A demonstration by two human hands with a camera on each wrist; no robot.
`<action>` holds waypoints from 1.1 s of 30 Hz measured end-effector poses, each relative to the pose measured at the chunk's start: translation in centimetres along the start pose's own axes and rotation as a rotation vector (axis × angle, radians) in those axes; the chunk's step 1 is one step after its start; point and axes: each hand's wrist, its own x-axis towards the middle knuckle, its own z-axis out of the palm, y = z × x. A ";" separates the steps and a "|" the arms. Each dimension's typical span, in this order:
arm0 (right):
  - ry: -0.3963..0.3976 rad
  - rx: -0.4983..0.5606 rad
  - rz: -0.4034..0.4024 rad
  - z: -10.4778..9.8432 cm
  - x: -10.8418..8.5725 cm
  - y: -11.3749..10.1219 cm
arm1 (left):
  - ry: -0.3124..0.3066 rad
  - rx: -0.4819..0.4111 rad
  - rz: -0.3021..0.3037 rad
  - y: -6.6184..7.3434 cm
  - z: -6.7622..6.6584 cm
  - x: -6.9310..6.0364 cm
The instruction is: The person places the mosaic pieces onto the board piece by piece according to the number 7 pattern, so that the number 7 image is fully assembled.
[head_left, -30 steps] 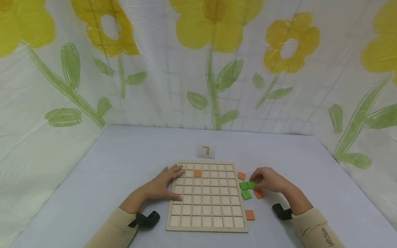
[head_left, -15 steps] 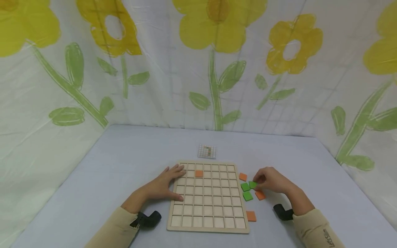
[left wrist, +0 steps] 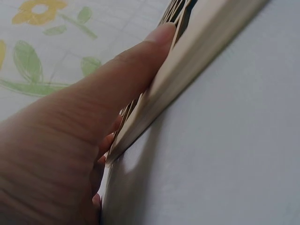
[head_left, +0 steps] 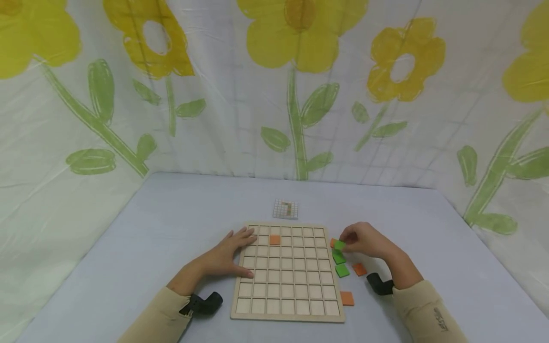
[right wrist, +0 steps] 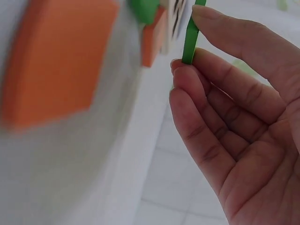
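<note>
The left rim of the grid board [head_left: 288, 290] is blocked along its middle and far stretch by the left hand [head_left: 223, 255]. Past the far right rim, the way is obstructed by the right hand [head_left: 364, 240] and its raised green tile [head_left: 339, 245]; nearer, two loose green tiles [head_left: 342, 270] are met. Between these and the near orange tile [head_left: 347, 298] a gap is left. Over the board's near cells, open passage is given. The small card [head_left: 285, 208] can be passed on its left or right; beyond the counter [head_left: 193, 205], reach is stopped by the flowered curtain [head_left: 240, 157].
</note>
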 end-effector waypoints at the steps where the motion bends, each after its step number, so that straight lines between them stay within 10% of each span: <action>1: 0.001 0.005 -0.008 0.0 0.3 -0.3 | 0.002 -0.002 0.000 0.0 0.0 0.0; 33: -0.038 0.012 -0.086 4.5 7.7 -8.1 | 0.003 -0.006 -0.019 0.3 0.2 0.0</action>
